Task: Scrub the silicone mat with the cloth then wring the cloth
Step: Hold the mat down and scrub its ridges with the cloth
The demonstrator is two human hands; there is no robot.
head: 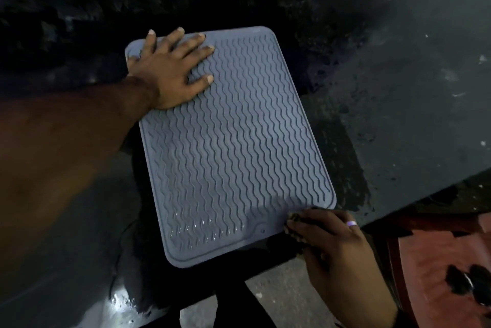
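Grey silicone, ribbed with wavy lines, made up the silicone mat (pixel 233 141), which was laid flat on the dark, wet-looking counter (pixel 398 75). Its far left corner was pinned under the left hand (pixel 170 72), whose grip was spread wide, palm down and fingers fanned across the ribs, nothing being pinched. From that grip the mat was seen to run down and to the right, its near edge reaching past the counter's front edge.

At the mat's near right corner the right hand (pixel 332 245) was placed, its grip pressed together around a dark, mottled cloth (pixel 293 224), of which only a small part was shown beyond the fingertips. The cloth was held against the mat's rim, just beside a small round mark in the border. A pale ring (pixel 352 223) was worn on one finger of that hand.

Beyond the right grip, to its right and lower, a reddish surface (pixel 438 261) was visible, with a dark object on it that could not be made out.
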